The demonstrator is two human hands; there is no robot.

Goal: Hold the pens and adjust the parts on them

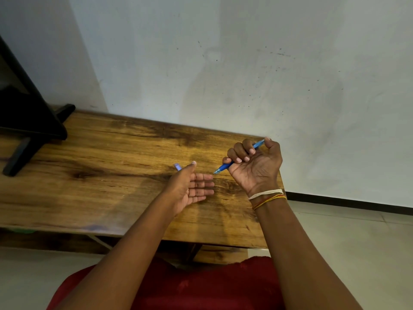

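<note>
1. Right now the right hand [253, 163] is fisted palm-up around a blue pen [239, 159], fingers curled over the barrel, thumb at the far end.
2. Pen sits above the right end of the wooden table [107, 153], not touching it.
3. Pen long axis runs diagonal: tip points down-left toward the left hand, back end points up-right toward the wall [223, 63].
4. Left hand [192, 189] is flat and relaxed, palm up, fingers straight and pointing right, holding nothing; whether it rests on the table, can't tell.
5. Pen tip is just beside the left fingertips [209, 176], apart.
6. Small blue-white cap [177, 167], blurred, just beyond the left thumb; contact unclear.
7. Thread bands [266, 196] on the right wrist.
8. Black stand [33, 128] on the table's left end; red cloth [201, 287] at bottom.
</note>
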